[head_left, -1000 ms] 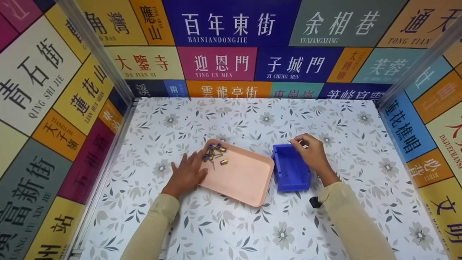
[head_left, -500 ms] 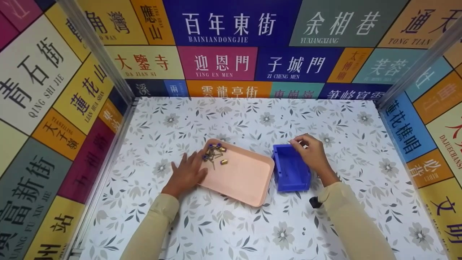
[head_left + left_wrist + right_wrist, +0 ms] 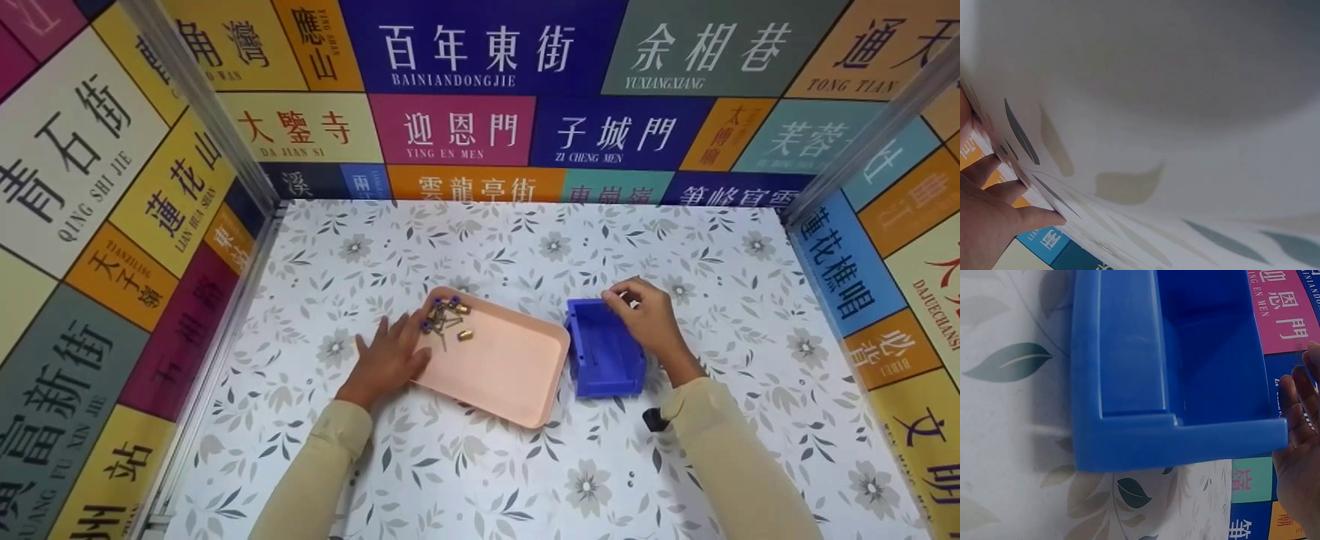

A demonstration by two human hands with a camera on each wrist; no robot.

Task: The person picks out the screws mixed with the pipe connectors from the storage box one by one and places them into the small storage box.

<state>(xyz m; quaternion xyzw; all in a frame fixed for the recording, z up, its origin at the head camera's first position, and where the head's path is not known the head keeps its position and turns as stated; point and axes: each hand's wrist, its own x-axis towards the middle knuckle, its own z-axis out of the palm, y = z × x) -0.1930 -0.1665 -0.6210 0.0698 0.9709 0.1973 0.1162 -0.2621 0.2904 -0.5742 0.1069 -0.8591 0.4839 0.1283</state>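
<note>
A pale pink tray point(image 3: 502, 367) lies at a slant mid-table, holding several metal screws point(image 3: 442, 324) and short brass-coloured pieces with blue ends point(image 3: 466, 335) in its far left corner. My left hand point(image 3: 386, 364) is at the tray's left edge, fingers spread and fairly straight; the left wrist view shows its fingers point(image 3: 1002, 191) low over the tabletop. To the right of the tray stands a blue plastic bin point(image 3: 611, 349), bare inside. My right hand point(image 3: 649, 311) is over its far right corner, thumb and forefinger tips together by the back rim; I cannot tell whether they pinch anything.
Tray and bin stand close side by side on a white floral tabletop point(image 3: 480, 247). Colourful sign-printed panels point(image 3: 457, 131) wall in the back and both sides. A small black object point(image 3: 655, 420) shows at the right sleeve cuff point(image 3: 694, 405).
</note>
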